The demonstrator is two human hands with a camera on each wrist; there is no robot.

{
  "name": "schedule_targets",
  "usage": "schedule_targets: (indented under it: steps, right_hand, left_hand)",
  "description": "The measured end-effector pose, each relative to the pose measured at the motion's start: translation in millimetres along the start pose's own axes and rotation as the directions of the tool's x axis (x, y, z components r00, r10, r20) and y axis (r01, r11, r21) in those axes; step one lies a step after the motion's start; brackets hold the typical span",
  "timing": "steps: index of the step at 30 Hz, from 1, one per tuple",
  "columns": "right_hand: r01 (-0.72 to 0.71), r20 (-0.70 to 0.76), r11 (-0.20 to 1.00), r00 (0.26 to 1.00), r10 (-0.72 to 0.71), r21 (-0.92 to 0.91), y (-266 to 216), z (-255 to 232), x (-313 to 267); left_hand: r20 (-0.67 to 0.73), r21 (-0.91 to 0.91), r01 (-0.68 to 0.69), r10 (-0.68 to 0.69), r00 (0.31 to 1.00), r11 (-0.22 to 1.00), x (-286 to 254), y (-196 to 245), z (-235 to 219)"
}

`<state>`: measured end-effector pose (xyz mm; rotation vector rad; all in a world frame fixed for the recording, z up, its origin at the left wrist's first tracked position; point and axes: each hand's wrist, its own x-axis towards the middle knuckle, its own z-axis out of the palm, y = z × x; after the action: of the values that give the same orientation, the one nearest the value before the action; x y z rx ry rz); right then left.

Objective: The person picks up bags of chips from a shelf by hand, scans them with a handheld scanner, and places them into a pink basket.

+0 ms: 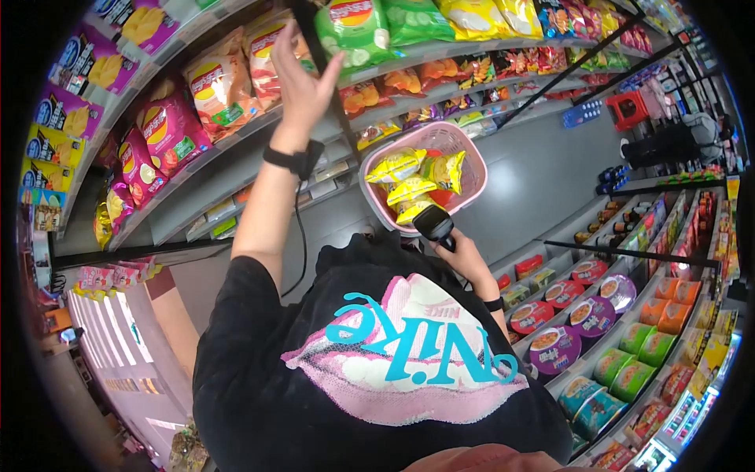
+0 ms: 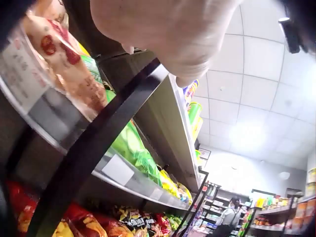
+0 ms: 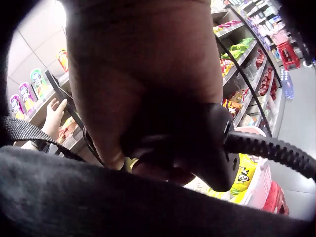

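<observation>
My left hand [image 1: 303, 90], fingers extended and holding nothing, is raised in front of the chip shelf, beside a black upright post [image 2: 94, 143]. Behind it stands an orange chip bag [image 1: 267, 51], and a green chip bag [image 1: 354, 35] is just to its right. A black handheld scanner [image 1: 434, 226] is gripped by my right hand [image 1: 464, 259], low over the near rim of a pink basket [image 1: 474, 169]. Several yellow snack bags [image 1: 395, 165] lie inside that basket. In the right wrist view, a coiled black cord [image 3: 271, 148] runs beside the scanner, and the hand is mostly in shadow.
Purple-lidded noodle tubs [image 1: 554, 350] and other cups fill the shelving at right. Pink chip bags [image 1: 169, 134] line the left shelf. A grey floor aisle [image 1: 535, 149] leads to a red stool [image 1: 627, 110] and a person in dark trousers [image 1: 661, 149].
</observation>
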<state>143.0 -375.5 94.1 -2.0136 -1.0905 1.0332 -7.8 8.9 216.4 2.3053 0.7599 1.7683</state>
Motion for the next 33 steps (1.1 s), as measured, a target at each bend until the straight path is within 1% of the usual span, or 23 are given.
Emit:
schedule_targets:
  steps: [2,3,5,6,8,9,10,11,12,13,14,15,16,17,20,22,23,24,26,27,30,31,33]
  right_hand:
    - [-0.024,0.003,1.000,1.000,0.024,0.003,2,-3,-4]
    - [-0.019,0.007,1.000,1.000,0.019,0.010,5,-5,-6]
    - [-0.022,0.010,0.999,1.000,0.021,0.035,12,-8,-10]
    - [-0.008,-0.004,0.998,1.000,0.008,0.066,46,-41,-18]
    - [-0.020,-0.015,0.996,1.000,0.022,0.090,50,-46,-24]
    - [-0.049,-0.007,0.994,0.999,0.050,0.094,50,-50,-27]
    - [-0.073,0.001,0.992,0.997,0.074,0.099,52,-53,-28]
    - [0.013,-0.045,0.992,0.999,-0.008,0.126,60,-51,-28]
    - [0.014,-0.045,0.990,0.999,-0.007,0.140,63,-54,-29]
    - [-0.011,-0.027,0.990,1.000,0.015,0.143,62,-55,-29]
    - [-0.036,-0.012,0.989,0.999,0.038,0.145,65,-56,-29]
    - [0.020,-0.060,0.992,0.998,-0.012,0.128,70,-53,-29]
    - [0.013,-0.064,0.990,0.998,-0.004,0.140,76,-51,-29]
    - [0.007,-0.061,0.989,0.998,0.002,0.147,80,-51,-30]
    - [-0.020,-0.062,0.983,0.998,0.032,0.182,78,-56,-36]
    - [-0.077,-0.047,0.982,0.995,0.086,0.175,79,-58,-39]
    - [-0.072,-0.082,0.980,0.993,0.088,0.186,80,-56,-40]
    - [-0.141,-0.072,0.971,0.985,0.157,0.192,78,-59,-41]
    - [-0.012,-0.249,0.990,0.967,0.047,0.141,96,-53,-41]
    - [-0.133,-0.216,0.966,0.959,0.182,0.224,93,-64,-39]
    - [-0.178,-0.407,0.961,0.878,0.253,0.214,107,-66,-45]
    - [-0.207,-0.414,0.944,0.859,0.302,0.259,105,-69,-49]
    - [-0.241,-0.452,0.918,0.812,0.368,0.315,108,-71,-52]
  left_hand:
    - [0.033,0.104,0.022,-0.025,0.999,0.994,10,-12,10]
    - [-0.012,-0.101,0.159,-0.161,0.987,0.982,11,-9,18]
    - [-0.057,-0.104,0.210,-0.217,0.975,0.972,12,-1,20]
    - [-0.048,-0.100,0.215,-0.221,0.974,0.971,10,32,48]
    - [-0.127,-0.118,0.107,-0.122,0.984,0.987,8,16,56]
    - [-0.094,-0.041,0.099,-0.103,0.990,0.994,8,20,52]
    - [-0.084,-0.037,0.096,-0.099,0.992,0.995,7,20,52]
    - [-0.090,-0.015,0.085,-0.086,0.992,0.996,7,19,53]
    - [-0.094,0.007,0.072,-0.071,0.993,0.997,6,15,53]
    - [-0.088,0.039,0.134,-0.130,0.988,0.990,4,7,51]
    - [-0.072,0.041,0.125,-0.122,0.990,0.991,3,0,51]
    - [-0.064,0.064,0.085,-0.081,0.995,0.994,5,5,50]
    - [-0.059,0.083,0.046,-0.042,0.997,0.995,4,9,51]
    - [-0.090,0.117,0.109,-0.099,0.991,0.987,2,15,52]
    - [-0.055,0.071,0.068,-0.064,0.996,0.995,4,3,54]
    - [-0.064,0.086,0.088,-0.083,0.994,0.992,5,13,55]
    - [-0.064,0.068,0.086,-0.082,0.995,0.994,5,10,54]
    - [-0.065,0.051,0.085,-0.082,0.995,0.995,5,10,53]
    - [-0.058,0.032,0.091,-0.089,0.994,0.995,5,14,53]
    - [-0.057,0.025,0.090,-0.088,0.994,0.996,0,18,61]
    - [-0.071,-0.058,0.060,-0.064,0.995,0.996,2,18,64]
    - [-0.060,-0.158,0.019,-0.029,0.998,0.987,5,3,67]
    - [-0.055,-0.218,0.030,-0.043,0.998,0.976,2,-7,71]
